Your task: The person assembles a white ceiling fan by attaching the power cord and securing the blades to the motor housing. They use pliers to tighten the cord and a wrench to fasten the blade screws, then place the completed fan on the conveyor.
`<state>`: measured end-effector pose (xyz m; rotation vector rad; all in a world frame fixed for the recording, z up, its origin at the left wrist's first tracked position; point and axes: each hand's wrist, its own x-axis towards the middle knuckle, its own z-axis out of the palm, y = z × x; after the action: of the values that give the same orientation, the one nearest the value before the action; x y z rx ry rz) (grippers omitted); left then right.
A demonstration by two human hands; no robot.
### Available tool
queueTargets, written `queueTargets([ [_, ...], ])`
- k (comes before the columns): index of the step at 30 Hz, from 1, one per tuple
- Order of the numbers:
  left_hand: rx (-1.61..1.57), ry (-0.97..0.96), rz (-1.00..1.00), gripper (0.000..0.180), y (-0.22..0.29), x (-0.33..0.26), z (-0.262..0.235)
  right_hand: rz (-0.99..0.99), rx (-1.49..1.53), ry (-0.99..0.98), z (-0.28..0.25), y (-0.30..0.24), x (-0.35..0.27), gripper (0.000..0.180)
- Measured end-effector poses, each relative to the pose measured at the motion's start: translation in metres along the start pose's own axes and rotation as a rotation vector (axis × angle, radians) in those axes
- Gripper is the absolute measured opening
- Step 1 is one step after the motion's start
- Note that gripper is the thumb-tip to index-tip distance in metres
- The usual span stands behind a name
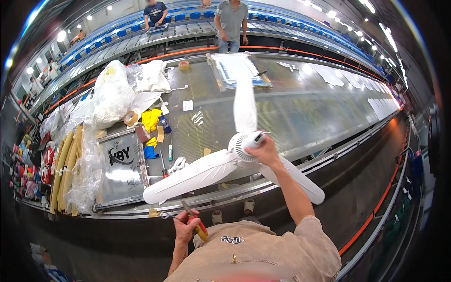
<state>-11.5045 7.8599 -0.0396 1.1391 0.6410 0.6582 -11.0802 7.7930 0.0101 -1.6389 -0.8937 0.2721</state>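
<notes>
A white three-blade ceiling fan spans the near edge of the long table. My right hand grips the top of its round ribbed hub, the fingers wrapped around the white cap. One blade points away from me, one reaches left, and one comes out to the right under my right forearm. Lower down, in front of my body, my left hand is closed around pliers with red and yellow handles, jaws pointing up. A small looped metal piece sticks out beside that hand; I cannot tell whether the fingers hold it.
The long table carries a framed printing screen, tape, yellow cloth, a screwdriver and plastic bags. A lettered metal-framed screen lies left. Across the table stands a person; another works farther back.
</notes>
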Motion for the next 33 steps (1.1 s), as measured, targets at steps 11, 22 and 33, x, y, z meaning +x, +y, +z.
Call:
queueTargets([
  [11,0.122,-0.600,-0.087,0.032,0.032,0.013,0.034,0.031,-0.493,0.494,-0.147,-0.189,-0.166,0.063],
  [22,0.173,-0.838,0.176,0.034,-0.008,-0.041,0.115,0.057,-0.431,1.026,-0.232,-0.294,-0.448,0.069],
  [33,-0.052,-1.056,-0.226,0.046,-0.083,-0.162,0.175,0.510,-1.154,1.499,-0.229,-0.427,-0.699,0.074],
])
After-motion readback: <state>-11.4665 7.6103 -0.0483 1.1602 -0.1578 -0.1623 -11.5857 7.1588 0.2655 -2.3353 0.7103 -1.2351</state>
